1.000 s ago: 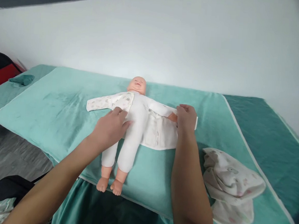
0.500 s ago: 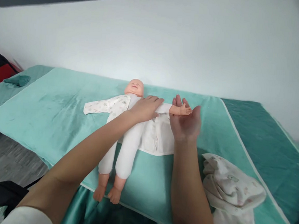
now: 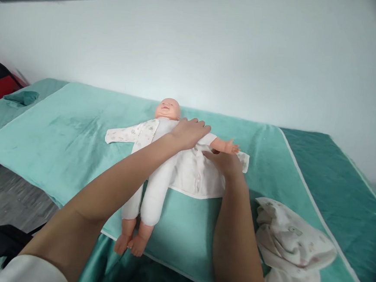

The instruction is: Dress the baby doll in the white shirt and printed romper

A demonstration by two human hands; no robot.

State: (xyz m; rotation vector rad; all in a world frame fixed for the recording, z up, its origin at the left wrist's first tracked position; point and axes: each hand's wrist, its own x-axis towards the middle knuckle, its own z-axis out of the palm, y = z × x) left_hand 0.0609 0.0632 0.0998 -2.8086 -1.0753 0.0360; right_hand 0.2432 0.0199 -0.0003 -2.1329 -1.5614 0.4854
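The doll [image 3: 159, 186] lies on the bed [image 3: 62, 122], feet at the front edge. The left hand [image 3: 190, 134] rests flat on its upper arm; the right hand [image 3: 228, 162] is at its forearm, grip I cannot tell.

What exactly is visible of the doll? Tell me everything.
The doll lies face up on the green mat, bald head towards the wall, bare feet at the front edge. Head and feet look plastic, the white body like soft cloth. One arm wears the open jacket's patterned sleeve; the other stretches free. The left hand rests on its upper arm; the right hand is at its forearm, contact unclear.
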